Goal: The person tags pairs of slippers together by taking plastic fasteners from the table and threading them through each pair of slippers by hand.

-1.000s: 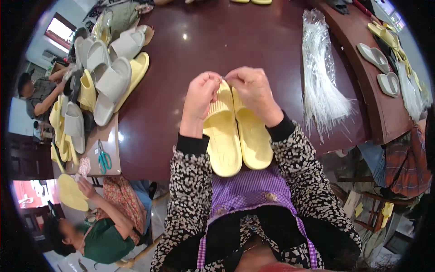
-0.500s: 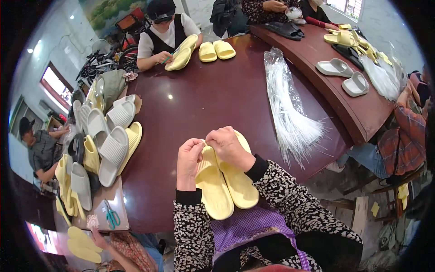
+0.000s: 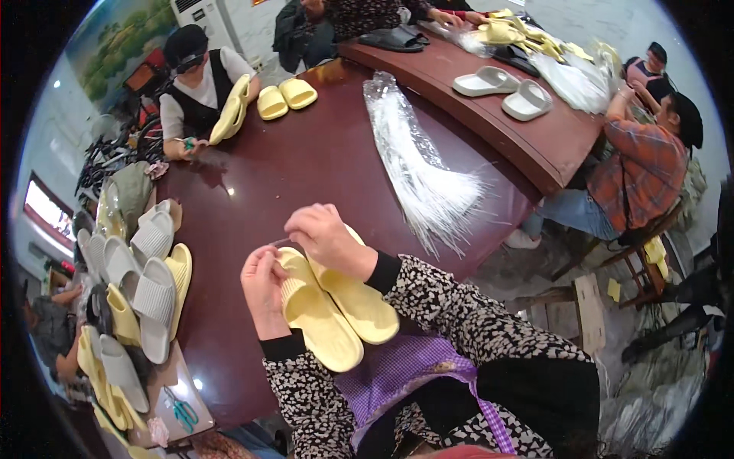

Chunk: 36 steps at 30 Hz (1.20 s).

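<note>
A pair of pale yellow slippers lies side by side in front of me at the table's near edge, the left slipper (image 3: pixel 327 336) and the right slipper (image 3: pixel 371 310), toes pointing away. My left hand (image 3: pixel 264 291) is beside the left slipper's toe, thumb and fingers pinched together. A faint thin plastic strand seems to run from it toward my right hand (image 3: pixel 329 239). That hand is over the slippers' toe ends with its fingers curled; what sits in its fingertips is too small to make out.
A clear bag of thin white plastic strands (image 3: pixel 424 168) lies on the dark red table (image 3: pixel 229 283). Grey and yellow slippers (image 3: pixel 157 298) pile up at left, near teal scissors (image 3: pixel 182 413). Across, a co-worker (image 3: pixel 202 96) holds yellow slippers, with another yellow pair (image 3: pixel 287 98) alongside.
My hands, close together before, have drawn apart, the right one lifting away from the left. The whole view has swung, so the scene sits further left.
</note>
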Each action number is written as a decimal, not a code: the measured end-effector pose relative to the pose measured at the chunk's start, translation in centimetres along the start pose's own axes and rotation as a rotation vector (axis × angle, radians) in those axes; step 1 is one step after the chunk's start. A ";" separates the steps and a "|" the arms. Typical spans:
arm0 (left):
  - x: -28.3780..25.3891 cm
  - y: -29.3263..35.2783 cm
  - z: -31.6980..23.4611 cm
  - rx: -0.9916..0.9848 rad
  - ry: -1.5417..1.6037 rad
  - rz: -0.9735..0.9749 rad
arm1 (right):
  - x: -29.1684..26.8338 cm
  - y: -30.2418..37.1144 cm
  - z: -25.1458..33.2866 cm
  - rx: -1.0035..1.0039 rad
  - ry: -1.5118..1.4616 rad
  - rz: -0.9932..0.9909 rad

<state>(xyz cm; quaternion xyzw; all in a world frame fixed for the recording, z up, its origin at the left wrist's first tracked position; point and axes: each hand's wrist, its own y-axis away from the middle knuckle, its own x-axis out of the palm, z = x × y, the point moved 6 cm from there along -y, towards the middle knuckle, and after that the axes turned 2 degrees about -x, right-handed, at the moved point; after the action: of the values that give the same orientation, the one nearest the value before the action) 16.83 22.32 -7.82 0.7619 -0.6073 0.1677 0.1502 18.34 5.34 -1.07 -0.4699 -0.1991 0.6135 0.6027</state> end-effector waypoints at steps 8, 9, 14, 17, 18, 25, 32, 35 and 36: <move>-6.7 -1.0 -0.2 0.092 0.036 -0.337 | -3.9 5.2 3.6 0.150 -0.029 0.113; -6.8 -1.4 0.1 0.087 0.050 -0.325 | -3.5 6.1 3.8 0.184 0.017 0.233; -7.3 -1.2 0.6 0.045 0.088 -0.401 | -1.3 7.8 3.5 0.313 0.113 0.558; -7.6 -1.4 0.7 0.032 0.111 -0.408 | 0.0 7.6 2.7 0.307 0.112 0.532; -7.8 -1.3 0.8 0.026 0.128 -0.408 | 0.0 7.0 2.9 0.280 0.108 0.475; -8.6 -1.3 1.7 -0.010 0.161 -0.388 | 1.0 6.0 3.5 0.219 0.142 0.389; -9.5 -2.5 1.7 -0.014 0.216 -0.396 | 1.3 6.2 1.2 0.267 0.177 0.459; -9.9 -2.8 2.4 -0.057 0.244 -0.362 | -2.3 4.5 1.7 0.127 0.296 0.379; -9.8 -3.0 2.5 -0.074 0.262 -0.333 | -3.5 3.9 1.6 0.092 0.272 0.330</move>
<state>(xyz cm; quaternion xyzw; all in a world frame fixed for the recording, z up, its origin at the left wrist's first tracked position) 17.94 30.48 -14.44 0.8173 -0.4542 0.2161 0.2813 14.31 1.85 -2.25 -0.5467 -0.0080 0.6431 0.5361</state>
